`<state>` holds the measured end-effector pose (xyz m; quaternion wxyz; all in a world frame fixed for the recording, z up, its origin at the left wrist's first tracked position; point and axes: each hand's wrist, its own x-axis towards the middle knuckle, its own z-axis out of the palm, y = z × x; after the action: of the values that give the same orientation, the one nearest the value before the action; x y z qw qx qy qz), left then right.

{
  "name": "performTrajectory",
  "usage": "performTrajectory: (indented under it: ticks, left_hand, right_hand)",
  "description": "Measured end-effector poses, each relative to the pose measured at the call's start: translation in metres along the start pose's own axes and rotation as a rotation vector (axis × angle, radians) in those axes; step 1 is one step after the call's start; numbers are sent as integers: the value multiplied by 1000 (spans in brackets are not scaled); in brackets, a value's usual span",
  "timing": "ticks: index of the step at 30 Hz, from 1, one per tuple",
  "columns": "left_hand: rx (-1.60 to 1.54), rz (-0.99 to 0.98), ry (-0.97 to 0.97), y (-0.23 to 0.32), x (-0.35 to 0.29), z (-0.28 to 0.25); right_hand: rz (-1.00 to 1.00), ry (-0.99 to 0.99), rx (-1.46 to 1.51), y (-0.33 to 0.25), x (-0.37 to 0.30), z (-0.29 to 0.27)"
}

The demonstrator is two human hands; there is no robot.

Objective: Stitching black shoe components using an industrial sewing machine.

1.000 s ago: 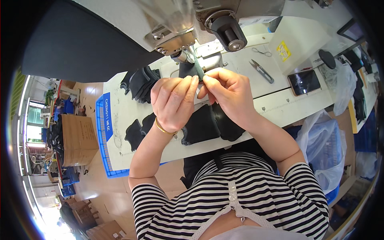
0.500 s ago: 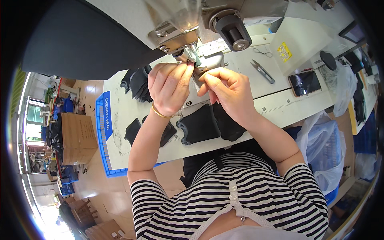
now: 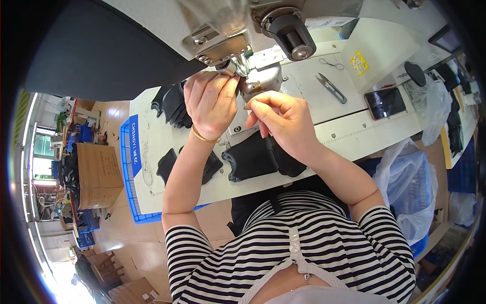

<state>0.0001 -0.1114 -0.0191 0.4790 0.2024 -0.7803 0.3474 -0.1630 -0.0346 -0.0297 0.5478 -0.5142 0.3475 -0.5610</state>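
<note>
My left hand (image 3: 210, 104) is raised to the needle area of a sewing machine (image 3: 223, 49), its fingers pressed together right beside the metal presser parts (image 3: 241, 66). Whatever lies between those fingertips is hidden. Just right of it, my right hand (image 3: 284, 120) is closed in a pinch of thumb and forefinger in front of the rounded metal machine bed (image 3: 263, 81); anything in that pinch is too small to name. Below the hands, black fabric pieces (image 3: 250, 159) lie on the white tabletop (image 3: 349, 136). More black pieces (image 3: 174, 107) are heaped left of my left hand.
Thread snips (image 3: 331, 88) and a phone (image 3: 385, 103) lie on the table's right side. A blue plastic basket (image 3: 129, 177) is beyond its left edge, near a cardboard box (image 3: 100, 175). A clear plastic bag (image 3: 405, 187) lines a blue bin at the right.
My right hand has drawn slightly toward me and away from the needle area, uncovering more of the metal bed. My left hand has shifted a little left, its fingers still together.
</note>
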Motion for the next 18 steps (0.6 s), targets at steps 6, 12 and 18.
performTrajectory:
  ticks: [6, 12, 18]
  left_hand:
    - [-5, -29, -2, 0, -1, 2]
    - [-13, -52, 23, 0, -2, 3]
    - [-30, -106, 23, 7, -6, 1]
  right_hand:
    - [17, -26, 3, 6, -1, 1]
    - [54, -23, -44, 8, -5, -3]
    - [-6, 44, -146, 25, -12, -21]
